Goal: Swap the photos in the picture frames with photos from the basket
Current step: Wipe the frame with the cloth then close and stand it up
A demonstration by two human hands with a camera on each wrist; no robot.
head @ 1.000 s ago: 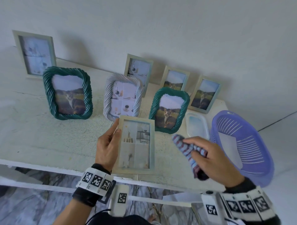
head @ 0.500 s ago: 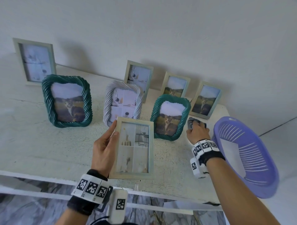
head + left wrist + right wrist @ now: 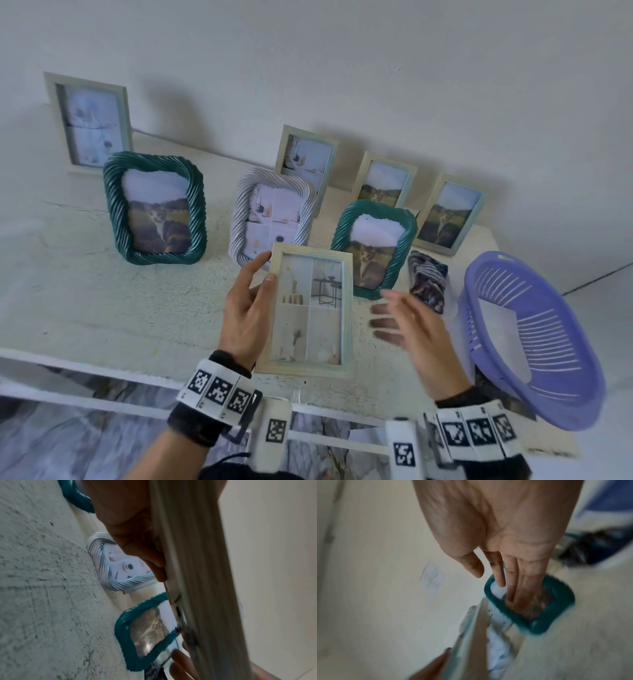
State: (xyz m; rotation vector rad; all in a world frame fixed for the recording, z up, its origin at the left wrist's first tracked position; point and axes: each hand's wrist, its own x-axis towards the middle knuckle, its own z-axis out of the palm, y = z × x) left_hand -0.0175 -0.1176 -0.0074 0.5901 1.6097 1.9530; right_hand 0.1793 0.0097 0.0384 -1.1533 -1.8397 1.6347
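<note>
My left hand [image 3: 251, 301] grips a pale wooden picture frame [image 3: 310, 310] by its left edge, thumb on the front, above the near part of the white table [image 3: 85, 298]. The frame's photo shows a four-part interior scene. In the left wrist view the frame [image 3: 202, 574] runs edge-on past my fingers [image 3: 154, 563]. My right hand [image 3: 407, 322] hovers just right of the frame with straight, spread fingers and holds nothing; it is blurred. The purple basket [image 3: 534, 342] stands at the right table edge, a white sheet inside it.
Several standing frames line the table: a green rope frame [image 3: 156, 209], a white rope frame [image 3: 270, 216], a second green one [image 3: 375, 246] and plain pale frames along the wall. A striped cloth [image 3: 428, 281] lies in a small tray beside the basket.
My right hand carried the striped cloth to the tray by the basket, left it there, and has come back empty next to the held frame. The left hand keeps holding the frame.
</note>
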